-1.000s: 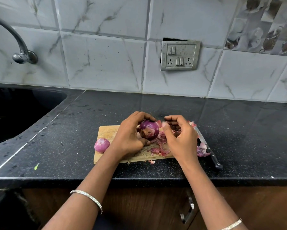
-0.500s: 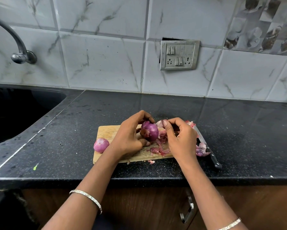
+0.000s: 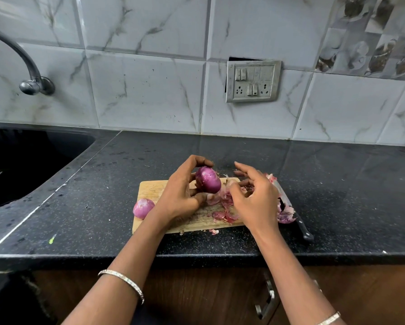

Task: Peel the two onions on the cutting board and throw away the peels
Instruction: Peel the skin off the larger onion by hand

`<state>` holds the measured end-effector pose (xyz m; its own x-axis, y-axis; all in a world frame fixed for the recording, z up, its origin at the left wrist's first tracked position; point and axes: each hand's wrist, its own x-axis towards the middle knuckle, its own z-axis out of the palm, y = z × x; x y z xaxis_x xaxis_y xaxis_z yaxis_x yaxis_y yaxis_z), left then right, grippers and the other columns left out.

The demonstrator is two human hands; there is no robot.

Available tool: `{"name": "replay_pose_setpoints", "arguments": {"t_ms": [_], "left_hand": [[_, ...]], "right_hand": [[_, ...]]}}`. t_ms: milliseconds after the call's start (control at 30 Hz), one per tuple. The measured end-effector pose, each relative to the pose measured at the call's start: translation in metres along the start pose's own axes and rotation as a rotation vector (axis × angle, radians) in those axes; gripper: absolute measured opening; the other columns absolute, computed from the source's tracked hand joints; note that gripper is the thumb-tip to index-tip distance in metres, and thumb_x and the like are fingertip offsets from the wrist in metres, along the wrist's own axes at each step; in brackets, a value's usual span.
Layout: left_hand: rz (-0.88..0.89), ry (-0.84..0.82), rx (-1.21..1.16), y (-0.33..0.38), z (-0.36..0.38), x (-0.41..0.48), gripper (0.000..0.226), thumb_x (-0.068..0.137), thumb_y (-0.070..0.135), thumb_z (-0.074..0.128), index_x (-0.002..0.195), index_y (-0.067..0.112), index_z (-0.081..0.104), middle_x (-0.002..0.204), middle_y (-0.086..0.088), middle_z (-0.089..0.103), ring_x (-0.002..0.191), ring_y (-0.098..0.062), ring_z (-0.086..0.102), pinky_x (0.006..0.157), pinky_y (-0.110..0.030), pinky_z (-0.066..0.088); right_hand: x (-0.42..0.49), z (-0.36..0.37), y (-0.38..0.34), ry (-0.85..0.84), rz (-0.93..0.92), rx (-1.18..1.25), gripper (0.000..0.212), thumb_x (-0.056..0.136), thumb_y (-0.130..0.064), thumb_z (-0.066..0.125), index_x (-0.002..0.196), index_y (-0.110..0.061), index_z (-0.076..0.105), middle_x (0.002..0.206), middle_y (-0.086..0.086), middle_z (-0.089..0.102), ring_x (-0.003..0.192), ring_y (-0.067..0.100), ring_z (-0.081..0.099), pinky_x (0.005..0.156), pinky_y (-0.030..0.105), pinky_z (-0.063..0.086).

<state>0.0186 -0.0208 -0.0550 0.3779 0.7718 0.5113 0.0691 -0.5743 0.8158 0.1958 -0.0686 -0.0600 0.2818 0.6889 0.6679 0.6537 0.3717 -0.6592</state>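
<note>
My left hand (image 3: 182,193) grips a purple onion (image 3: 208,179) between thumb and fingers, lifted just above the wooden cutting board (image 3: 151,190). My right hand (image 3: 255,195) hovers to the onion's right with fingers spread and relaxed, over a heap of pink peels (image 3: 222,207); I see nothing held in it. A second, paler peeled onion (image 3: 143,208) rests at the board's left edge. More peels (image 3: 286,213) lie to the right of my right hand.
A black-handled knife (image 3: 297,221) lies on the dark counter right of the board. A small peel scrap (image 3: 213,231) sits near the counter's front edge. A black sink (image 3: 21,165) and tap (image 3: 32,83) are at left. A switch plate (image 3: 253,80) is on the tiled wall.
My right hand let go of the peel at the onion's top and drew back to the right, fingers opening. My left hand turned the onion, showing its smooth purple side.
</note>
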Motion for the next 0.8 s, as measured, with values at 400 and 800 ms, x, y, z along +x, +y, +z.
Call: {"name": "replay_pose_setpoints", "arguments": {"t_ms": [400, 800], "left_hand": [[0.101, -0.049, 0.099, -0.0060, -0.0015, 0.0014, 0.052, 0.066, -0.015, 0.064, 0.105, 0.017, 0.050, 0.112, -0.005, 0.059, 0.098, -0.028, 0.064, 0.077, -0.045, 0.058], [0.044, -0.023, 0.123, -0.0010, -0.0023, -0.0015, 0.053, 0.066, -0.002, 0.078, 0.108, 0.018, 0.053, 0.104, 0.004, 0.066, 0.092, -0.014, 0.066, 0.074, -0.031, 0.058]], "right_hand": [[-0.0001, 0.0028, -0.0021, -0.218, -0.134, 0.135, 0.026, 0.087, -0.037, 0.078, 0.108, -0.022, 0.074, 0.105, -0.012, 0.070, 0.092, 0.006, 0.068, 0.073, 0.019, 0.052], [-0.0009, 0.0049, 0.0031, -0.190, -0.167, 0.172, 0.022, 0.088, -0.018, 0.079, 0.109, -0.012, 0.079, 0.102, -0.005, 0.075, 0.092, 0.004, 0.071, 0.080, 0.020, 0.056]]}}
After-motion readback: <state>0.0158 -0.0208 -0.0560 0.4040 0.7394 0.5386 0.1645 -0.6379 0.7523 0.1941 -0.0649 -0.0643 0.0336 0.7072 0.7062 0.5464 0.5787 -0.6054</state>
